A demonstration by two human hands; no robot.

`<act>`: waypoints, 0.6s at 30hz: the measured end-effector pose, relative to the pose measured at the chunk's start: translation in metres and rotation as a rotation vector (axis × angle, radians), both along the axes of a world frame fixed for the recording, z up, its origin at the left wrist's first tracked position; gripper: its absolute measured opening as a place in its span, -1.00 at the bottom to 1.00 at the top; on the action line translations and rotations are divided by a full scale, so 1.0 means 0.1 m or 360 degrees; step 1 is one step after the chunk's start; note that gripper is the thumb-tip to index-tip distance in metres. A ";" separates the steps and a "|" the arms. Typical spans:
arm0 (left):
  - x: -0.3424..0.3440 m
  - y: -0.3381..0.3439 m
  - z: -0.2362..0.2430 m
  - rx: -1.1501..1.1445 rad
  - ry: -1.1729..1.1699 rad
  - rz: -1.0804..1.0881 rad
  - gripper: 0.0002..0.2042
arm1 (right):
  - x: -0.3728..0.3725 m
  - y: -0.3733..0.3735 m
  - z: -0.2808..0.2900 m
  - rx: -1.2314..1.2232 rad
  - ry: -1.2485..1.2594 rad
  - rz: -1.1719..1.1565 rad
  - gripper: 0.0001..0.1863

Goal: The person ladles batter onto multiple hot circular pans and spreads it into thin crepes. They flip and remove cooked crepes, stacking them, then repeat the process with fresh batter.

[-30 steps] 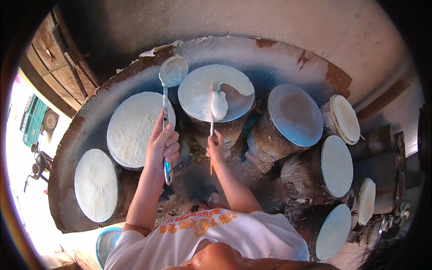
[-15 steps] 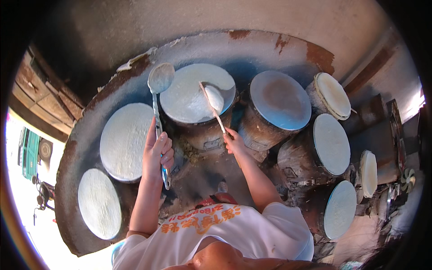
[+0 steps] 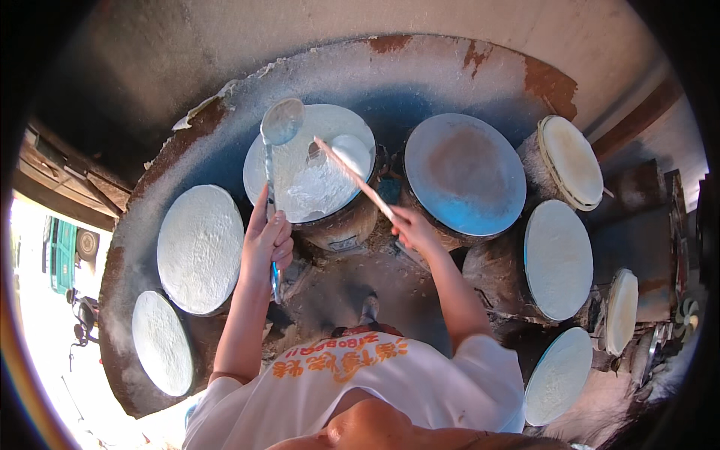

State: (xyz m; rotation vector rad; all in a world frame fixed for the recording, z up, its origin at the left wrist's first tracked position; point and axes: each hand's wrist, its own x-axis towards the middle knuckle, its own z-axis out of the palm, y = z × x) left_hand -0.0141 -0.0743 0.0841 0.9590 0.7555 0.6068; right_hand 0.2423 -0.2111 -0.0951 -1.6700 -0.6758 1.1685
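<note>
My left hand [image 3: 268, 238] grips the handle of a metal ladle [image 3: 283, 121] upright, its batter-coated bowl over the far left part of a round griddle [image 3: 331, 218]. White batter [image 3: 319, 191] coats that griddle's top, with a small darker spot near the stick's tip. In my right hand [image 3: 414, 229] is a wooden stick [image 3: 356, 178], slanting far and left across the griddle. A rounded white blade or lump [image 3: 351, 154] lies beside the stick; I cannot tell which. To the right stands a griddle [image 3: 495, 206] with a brownish middle and no white layer.
White-coated griddles stand at left [image 3: 199, 249], near left [image 3: 162, 343], right [image 3: 559, 259] and near right [image 3: 559, 376]. Round pale stacks sit at far right [image 3: 571, 163] and right [image 3: 622, 311]. A curved ledge [image 3: 315, 64] runs behind. Outside at left is a green vehicle [image 3: 64, 256].
The stick has swung to a flatter slant, its tip further left. White now covers the dark patch at the griddle's far right. The ladle bowl is now over the griddle, and the view has shifted.
</note>
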 end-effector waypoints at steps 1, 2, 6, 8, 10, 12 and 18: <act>0.11 0.02 -0.03 -0.0030 -0.0040 -0.0034 -0.45 | 0.20 0.19 -0.03 -0.0048 0.0014 -0.0031 -0.59; 0.18 0.02 -0.10 -0.0061 -0.0078 -0.0073 -0.45 | 0.19 0.38 -0.17 0.0130 -0.0407 -0.0044 -0.59; 0.44 0.09 -0.11 -0.0130 -0.0155 -0.0037 -0.46 | -0.10 1.04 0.04 0.0108 -0.1900 0.0243 -0.65; 0.32 0.21 -0.09 -0.0252 -0.0298 -0.0116 -0.46 | -0.07 0.76 0.23 0.0110 -0.1690 -0.0091 -0.64; 0.26 0.31 -0.03 -0.0441 -0.0498 -0.0231 -0.47 | -0.01 0.53 0.23 0.0036 -0.1575 -0.0256 -0.64; 0.46 0.40 -0.12 -0.0455 -0.0340 -0.0185 -0.49 | -0.04 0.44 0.06 -0.0045 -0.1507 -0.0286 -0.64; 0.58 0.95 -0.30 -0.1437 -0.1261 -0.0549 -0.68 | 0.15 0.65 0.18 -0.0245 -0.1653 -0.0085 -0.64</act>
